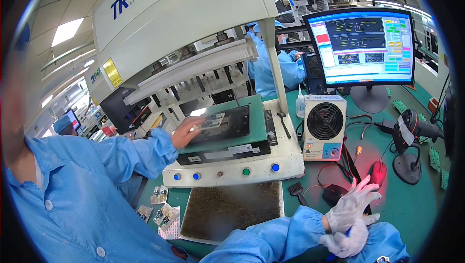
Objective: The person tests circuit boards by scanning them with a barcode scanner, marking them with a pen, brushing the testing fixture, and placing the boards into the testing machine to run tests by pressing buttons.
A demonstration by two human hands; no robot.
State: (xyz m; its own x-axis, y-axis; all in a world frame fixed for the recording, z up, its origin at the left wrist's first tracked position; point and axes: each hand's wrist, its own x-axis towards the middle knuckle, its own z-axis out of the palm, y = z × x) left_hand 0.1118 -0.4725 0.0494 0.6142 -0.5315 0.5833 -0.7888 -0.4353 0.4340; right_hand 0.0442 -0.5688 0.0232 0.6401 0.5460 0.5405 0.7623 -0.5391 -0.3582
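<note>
My left hand (352, 206), in a pale glove, is open with its fingers spread. It is near a red-lit computer mouse (377, 173) and a dark rounded device (334, 195). Just below it, my right hand (345, 241), also gloved, is curled round a slim blue pen-like stick (348, 231), mostly hidden by the fingers. The two gloved hands overlap closely; whether they touch, I cannot tell. At the left, a co-worker's bare hand (186, 131) reaches over the press fixture (237, 122) to a small circuit board (213, 120).
A large white test machine (193, 26) stands over the fixture. Right of it are a fan unit (325, 122), a monitor (365, 45) and a barcode scanner (408, 130) on a stand. A brush (297, 191) lies beside a dark mat (232, 210). Small boards (165, 216) sit to its left.
</note>
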